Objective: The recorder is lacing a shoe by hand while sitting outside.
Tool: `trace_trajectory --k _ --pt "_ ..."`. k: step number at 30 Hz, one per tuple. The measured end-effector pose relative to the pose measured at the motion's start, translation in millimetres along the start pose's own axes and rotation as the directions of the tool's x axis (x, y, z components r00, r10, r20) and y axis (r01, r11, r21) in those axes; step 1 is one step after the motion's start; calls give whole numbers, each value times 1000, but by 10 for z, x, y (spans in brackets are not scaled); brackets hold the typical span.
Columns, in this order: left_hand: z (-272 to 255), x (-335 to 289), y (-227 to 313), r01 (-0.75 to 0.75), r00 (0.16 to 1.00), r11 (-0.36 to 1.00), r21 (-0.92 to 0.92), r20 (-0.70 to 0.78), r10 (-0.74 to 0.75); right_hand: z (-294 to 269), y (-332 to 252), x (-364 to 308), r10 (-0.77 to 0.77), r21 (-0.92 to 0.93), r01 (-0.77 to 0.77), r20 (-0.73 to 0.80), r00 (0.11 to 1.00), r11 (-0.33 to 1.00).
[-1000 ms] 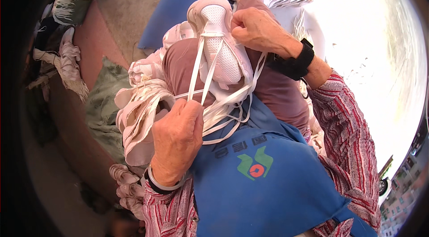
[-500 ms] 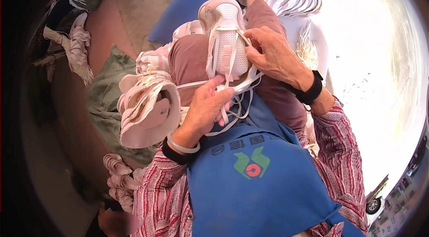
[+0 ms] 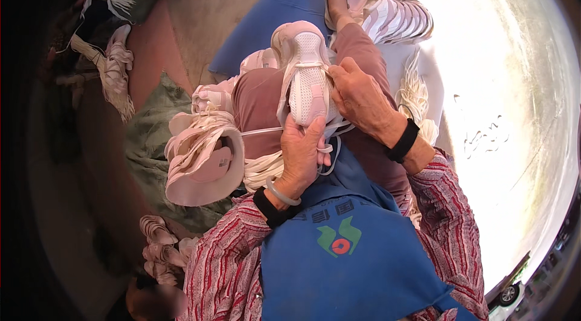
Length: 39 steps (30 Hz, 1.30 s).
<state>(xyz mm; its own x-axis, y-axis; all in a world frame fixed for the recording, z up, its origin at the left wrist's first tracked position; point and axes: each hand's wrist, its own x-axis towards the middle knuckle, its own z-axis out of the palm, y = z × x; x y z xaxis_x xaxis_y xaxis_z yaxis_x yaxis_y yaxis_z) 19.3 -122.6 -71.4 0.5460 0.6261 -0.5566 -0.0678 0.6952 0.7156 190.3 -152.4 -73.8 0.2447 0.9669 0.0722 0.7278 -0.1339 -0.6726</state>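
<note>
Across my lap lies a pale pink and white mesh shoe upper (image 3: 310,88), its toe pointing away from me. My left hand (image 3: 298,160) is closed on its near end, thumb on top by the pink tongue. A white shoelace (image 3: 311,65) crosses the upper to its right edge, where the fingertips of my right hand (image 3: 363,97) pinch it. More loose white lace hangs about the left fingers, partly hidden by the hand. Left of my knee stands a curled stack of pink and white shoe uppers (image 3: 204,185).
A bundle of white laces (image 3: 264,171) lies beside the stack. Beyond my foot is a long row of uppers (image 3: 402,15); more laces (image 3: 413,94) hang right of my leg. A green cloth (image 3: 154,139) and further uppers (image 3: 162,248) lie at left. A blue apron (image 3: 357,272) covers my lap.
My left hand has shifted from the lace to the near end of the upper. The lace strand that ran down over the tongue now runs across to my right fingers.
</note>
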Motion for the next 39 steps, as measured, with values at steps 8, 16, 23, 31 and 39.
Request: trace_trajectory --k 8,16,23,31,39 --pt "-176 -42 144 148 988 982 114 36 -153 -85 -78 -99 43 59 -42 -20 999 997" --pt "-341 -394 553 115 943 917 381 250 -222 -172 -247 -177 34 123 -31 -22 999 992" --pt "-85 -456 893 -598 755 657 459 599 268 -364 -561 -165 316 577 -547 456 832 607" --pt "-28 -457 921 -366 668 853 373 743 -38 -132 -683 -112 254 710 -649 598 760 272" --pt "-72 -418 1042 -147 605 850 506 726 -328 -63 -748 -90 293 833 -508 553 780 -221"
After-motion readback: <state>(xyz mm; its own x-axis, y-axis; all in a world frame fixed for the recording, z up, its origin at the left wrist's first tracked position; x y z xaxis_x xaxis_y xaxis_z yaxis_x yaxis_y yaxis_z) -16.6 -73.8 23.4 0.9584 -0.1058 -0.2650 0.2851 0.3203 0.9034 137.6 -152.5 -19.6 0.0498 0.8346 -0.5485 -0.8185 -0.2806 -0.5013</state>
